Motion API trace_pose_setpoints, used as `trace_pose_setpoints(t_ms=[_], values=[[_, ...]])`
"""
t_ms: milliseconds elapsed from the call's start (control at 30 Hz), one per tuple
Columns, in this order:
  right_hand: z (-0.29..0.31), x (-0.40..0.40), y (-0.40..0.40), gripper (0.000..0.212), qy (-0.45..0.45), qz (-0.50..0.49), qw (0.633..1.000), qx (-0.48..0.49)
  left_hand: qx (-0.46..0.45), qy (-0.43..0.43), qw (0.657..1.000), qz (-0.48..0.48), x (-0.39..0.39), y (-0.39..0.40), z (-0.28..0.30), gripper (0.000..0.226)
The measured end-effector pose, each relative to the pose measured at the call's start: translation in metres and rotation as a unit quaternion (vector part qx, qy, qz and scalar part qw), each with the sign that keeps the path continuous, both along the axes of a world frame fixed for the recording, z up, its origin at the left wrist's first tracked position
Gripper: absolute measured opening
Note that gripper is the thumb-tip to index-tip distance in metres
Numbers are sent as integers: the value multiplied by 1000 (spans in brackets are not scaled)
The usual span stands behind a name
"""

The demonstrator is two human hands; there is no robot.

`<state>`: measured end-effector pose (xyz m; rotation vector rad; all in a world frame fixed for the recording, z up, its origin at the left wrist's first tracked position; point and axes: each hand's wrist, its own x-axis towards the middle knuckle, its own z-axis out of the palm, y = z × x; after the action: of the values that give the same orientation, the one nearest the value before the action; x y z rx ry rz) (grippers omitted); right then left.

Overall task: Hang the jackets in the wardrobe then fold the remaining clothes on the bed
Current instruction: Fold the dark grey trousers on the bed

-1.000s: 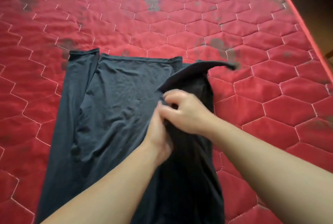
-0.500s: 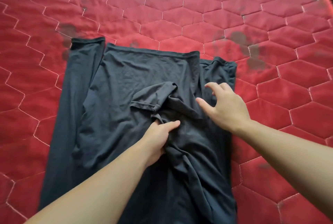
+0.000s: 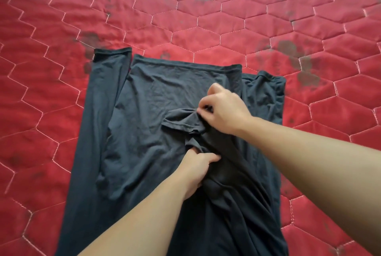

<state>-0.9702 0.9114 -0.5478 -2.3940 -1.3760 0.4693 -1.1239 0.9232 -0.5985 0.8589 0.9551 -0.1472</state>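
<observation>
On the red bed (image 3: 268, 24), both hands pinch a dark garment (image 3: 156, 99).

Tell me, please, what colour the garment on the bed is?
Dark slate grey garment, plain, seen in the head view.

The dark garment (image 3: 156, 111) is thin, soft knit cloth, matt and finely creased, with stitched hems at its edges. The bed (image 3: 268, 18) has a red quilted cloth cover with a faint satin sheen, pale stitching in hexagons, and dull grey worn blotches.
</observation>
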Motion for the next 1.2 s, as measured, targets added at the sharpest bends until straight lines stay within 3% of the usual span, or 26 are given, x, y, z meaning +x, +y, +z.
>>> trace_pose_setpoints(t_ms=[67,133,167,233,300,333,400,500,600,633,700,767,867,933,967,1033,1100,1133,1167,1200], values=[[9,11,18,19,98,-127,981,111,-5,4,1000,3,0,-1,-2,49],[21,25,37,17,131,-193,961,149,-4,7,1000,5,-1,-1,-4,49],[27,30,41,14,135,-157,971,119,-5,7,1000,6,-1,-1,-4,49],[35,30,36,36,156,27,987,-33,-9,8,1000,13,-1,-1,-4,51],[28,23,26,54,85,191,958,-197,-9,6,1000,18,-1,-1,-5,52],[22,19,21,47,37,225,951,-209,-8,6,1000,19,-1,-2,-6,52],[13,17,18,22,14,202,970,-138,-1,8,1000,21,0,-3,-7,52],[12,23,26,17,-4,120,991,-51,9,15,1000,24,-1,-4,-10,54],[22,36,36,22,127,37,991,25,8,15,1000,26,0,-3,-12,52],[28,39,33,30,159,92,983,-13,5,15,1000,27,0,-4,-12,51],[29,36,24,54,92,251,943,-198,2,17,999,31,1,-4,-12,50],[22,27,12,47,-6,286,929,-235,0,11,999,33,1,-3,-12,47],[18,26,7,27,29,203,972,-113,2,14,999,39,1,-3,-11,48],[19,34,17,22,159,51,985,-46,-2,17,999,41,0,-3,-12,48],[21,41,25,20,250,-43,967,5,-8,18,999,41,0,-2,-12,48],[33,53,43,17,409,-204,883,107,-29,20,999,42,0,-1,-13,53],[46,62,56,20,494,-284,802,180,-45,25,998,41,1,0,-12,66],[49,65,58,20,511,-305,780,196,-50,28,997,44,1,1,-11,72],[50,66,55,19,499,-312,786,192,-56,27,997,49,1,1,-11,77],[45,67,46,20,446,-303,826,164,-61,22,996,53,1,1,-11,80]])
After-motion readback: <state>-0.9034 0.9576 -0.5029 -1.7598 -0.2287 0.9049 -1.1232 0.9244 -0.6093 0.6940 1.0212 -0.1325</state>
